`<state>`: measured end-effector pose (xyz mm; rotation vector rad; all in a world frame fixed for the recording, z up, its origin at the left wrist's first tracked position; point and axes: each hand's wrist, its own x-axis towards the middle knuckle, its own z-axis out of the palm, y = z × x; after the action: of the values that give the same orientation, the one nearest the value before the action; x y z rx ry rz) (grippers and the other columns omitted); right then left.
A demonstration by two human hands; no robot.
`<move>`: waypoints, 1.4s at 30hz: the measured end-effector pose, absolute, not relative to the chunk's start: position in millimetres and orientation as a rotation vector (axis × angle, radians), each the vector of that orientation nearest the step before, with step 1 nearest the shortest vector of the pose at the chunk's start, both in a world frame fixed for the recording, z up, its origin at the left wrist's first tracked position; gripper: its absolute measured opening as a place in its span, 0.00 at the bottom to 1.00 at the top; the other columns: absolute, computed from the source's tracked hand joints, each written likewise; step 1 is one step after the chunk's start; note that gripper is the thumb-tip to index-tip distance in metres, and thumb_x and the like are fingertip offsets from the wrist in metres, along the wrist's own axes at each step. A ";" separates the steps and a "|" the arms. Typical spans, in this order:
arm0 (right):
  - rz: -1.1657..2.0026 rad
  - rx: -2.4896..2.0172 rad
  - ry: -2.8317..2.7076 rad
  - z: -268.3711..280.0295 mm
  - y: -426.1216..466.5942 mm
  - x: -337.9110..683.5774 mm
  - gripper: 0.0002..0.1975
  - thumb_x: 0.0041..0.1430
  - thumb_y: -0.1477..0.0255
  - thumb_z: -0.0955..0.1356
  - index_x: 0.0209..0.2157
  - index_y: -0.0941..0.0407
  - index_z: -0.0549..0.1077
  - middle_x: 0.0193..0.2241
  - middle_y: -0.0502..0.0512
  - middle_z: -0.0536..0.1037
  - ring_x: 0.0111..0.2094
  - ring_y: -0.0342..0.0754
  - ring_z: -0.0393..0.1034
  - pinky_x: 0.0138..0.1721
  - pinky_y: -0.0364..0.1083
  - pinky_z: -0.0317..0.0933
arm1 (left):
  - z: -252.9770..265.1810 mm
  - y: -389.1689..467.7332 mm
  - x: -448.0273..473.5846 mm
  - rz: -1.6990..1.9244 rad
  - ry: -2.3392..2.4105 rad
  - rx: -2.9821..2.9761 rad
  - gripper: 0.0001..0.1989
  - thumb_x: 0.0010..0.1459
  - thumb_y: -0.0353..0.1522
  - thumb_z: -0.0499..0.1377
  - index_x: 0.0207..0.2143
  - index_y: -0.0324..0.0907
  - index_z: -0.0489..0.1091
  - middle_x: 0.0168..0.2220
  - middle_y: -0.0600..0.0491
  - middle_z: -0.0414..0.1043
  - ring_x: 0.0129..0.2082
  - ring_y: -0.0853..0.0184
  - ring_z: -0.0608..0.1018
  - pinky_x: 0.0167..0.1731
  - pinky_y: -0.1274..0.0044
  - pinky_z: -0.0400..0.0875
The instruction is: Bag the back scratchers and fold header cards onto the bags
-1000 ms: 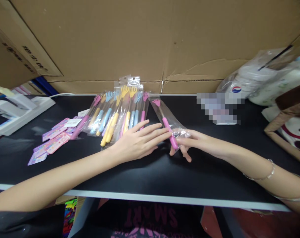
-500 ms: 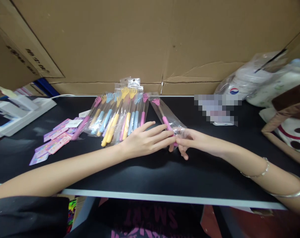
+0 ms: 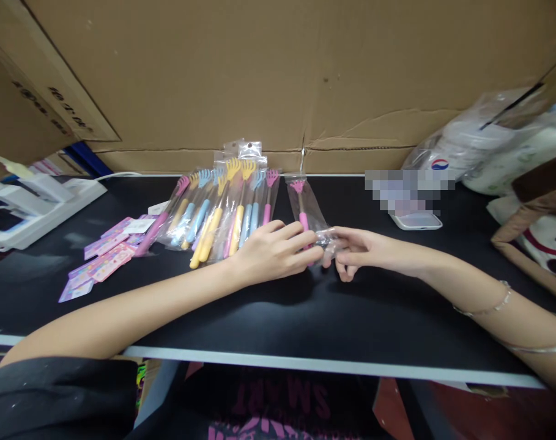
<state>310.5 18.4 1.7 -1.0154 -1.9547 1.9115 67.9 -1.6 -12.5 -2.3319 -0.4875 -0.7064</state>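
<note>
Head view: lone pink back scratcher (image 3: 303, 219), inside a clear sleeve (image 3: 317, 206), lies on the black worktop (image 3: 263, 333); use it as landmark. Long axis points away from the person, clawed end far, leaning slightly left; handle end sits toward the hands. Left hand (image 3: 274, 255) is nearer: over the scratcher's lower handle, fingers loosely bent; can't tell if they grip or just rest. Scratcher runs out beyond those fingers. Right hand (image 3: 355, 250) is just right of the handle, half curled, thumb and fingers closed on the sleeve's crumpled near end; scratcher lies to its left. Left of scratcher: fanned pile of bagged back scratchers (image 3: 236, 227), then printed cards (image 3: 115, 261) further left. Right of it, well apart: partly pixelated pale flat item (image 3: 418, 222).
</note>
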 end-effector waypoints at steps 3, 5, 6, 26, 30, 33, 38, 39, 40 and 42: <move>1.724 -1.074 -2.001 -1.8 23.0 314.0 0.28 0.55 0.56 0.73 0.50 0.55 0.63 0.34 0.51 0.75 0.28 0.43 0.73 0.28 0.45 0.69 | -13.3 0.3 63.7 -0.679 -0.521 -2.337 0.05 0.64 0.31 0.54 0.35 0.44 0.70 0.37 0.56 0.77 0.34 0.69 0.75 0.30 0.75 0.61; 1.477 -1.100 -2.053 -3.4 23.5 314.5 0.25 0.54 0.57 0.73 0.47 0.55 0.64 0.33 0.52 0.74 0.31 0.45 0.73 0.29 0.46 0.69 | -13.7 0.6 62.5 -0.675 -0.544 -2.345 0.04 0.62 0.30 0.54 0.35 0.44 0.69 0.37 0.56 0.76 0.34 0.69 0.74 0.30 0.75 0.61; 1.331 -1.097 -2.090 -3.7 22.8 313.9 0.24 0.54 0.57 0.72 0.46 0.55 0.65 0.35 0.53 0.74 0.33 0.46 0.73 0.31 0.47 0.69 | -13.9 0.5 62.4 -0.675 -0.556 -2.349 0.04 0.62 0.30 0.55 0.35 0.44 0.69 0.37 0.56 0.76 0.34 0.69 0.74 0.30 0.75 0.61; -0.001 -0.656 -2.631 -4.6 -1.8 295.5 0.04 0.64 0.73 0.66 0.34 0.54 0.71 0.39 0.58 0.76 0.44 0.52 0.69 0.43 0.49 0.67 | -16.2 -1.7 63.7 -0.680 -0.608 -2.386 0.06 0.65 0.32 0.53 0.35 0.43 0.68 0.34 0.57 0.76 0.34 0.70 0.75 0.30 0.77 0.63; 0.085 -0.665 -2.604 -5.1 -0.5 297.4 0.06 0.65 0.75 0.63 0.33 0.54 0.70 0.40 0.58 0.75 0.42 0.50 0.71 0.42 0.48 0.67 | -18.6 -0.7 64.0 -0.689 -0.582 -2.430 0.09 0.68 0.34 0.51 0.35 0.42 0.67 0.34 0.57 0.76 0.33 0.70 0.76 0.32 0.77 0.65; 0.215 -0.748 -2.597 -6.1 0.8 299.2 0.06 0.66 0.73 0.62 0.35 0.54 0.68 0.37 0.56 0.75 0.35 0.48 0.72 0.36 0.45 0.67 | -19.6 0.0 64.3 -0.715 -0.545 -2.466 0.10 0.69 0.35 0.51 0.36 0.42 0.67 0.34 0.57 0.76 0.31 0.72 0.77 0.33 0.78 0.67; 0.345 -0.808 -2.541 -8.2 6.6 302.4 0.03 0.65 0.73 0.64 0.35 0.54 0.68 0.32 0.52 0.76 0.32 0.46 0.73 0.35 0.44 0.66 | -18.7 -0.3 64.0 -0.706 -0.524 -2.516 0.13 0.70 0.36 0.49 0.36 0.41 0.68 0.32 0.57 0.76 0.30 0.71 0.78 0.32 0.79 0.69; 0.373 -0.816 -2.521 -8.7 8.0 302.9 0.02 0.64 0.73 0.64 0.35 0.54 0.68 0.32 0.51 0.76 0.32 0.46 0.74 0.35 0.43 0.65 | -18.4 -0.4 63.9 -0.697 -0.523 -2.524 0.13 0.71 0.37 0.49 0.36 0.41 0.68 0.31 0.56 0.76 0.30 0.71 0.78 0.32 0.79 0.69; 0.401 -0.824 -2.502 -9.2 9.2 303.2 0.02 0.64 0.73 0.65 0.35 0.53 0.68 0.31 0.51 0.76 0.32 0.45 0.74 0.35 0.43 0.65 | -18.1 -0.5 63.9 -0.690 -0.516 -2.532 0.14 0.71 0.37 0.48 0.35 0.41 0.68 0.31 0.56 0.76 0.30 0.71 0.78 0.32 0.79 0.69; 0.450 -0.833 -2.465 -9.7 10.6 303.3 0.02 0.63 0.73 0.66 0.34 0.53 0.68 0.31 0.50 0.77 0.31 0.45 0.74 0.35 0.42 0.65 | -17.8 -0.7 64.0 -0.688 -0.494 -2.542 0.15 0.71 0.38 0.48 0.35 0.41 0.68 0.31 0.56 0.76 0.30 0.71 0.78 0.32 0.80 0.70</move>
<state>303.3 10.6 -9.7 -0.8335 -2.4646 0.4497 64.0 -0.7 -17.8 -2.5419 -0.4944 -0.6883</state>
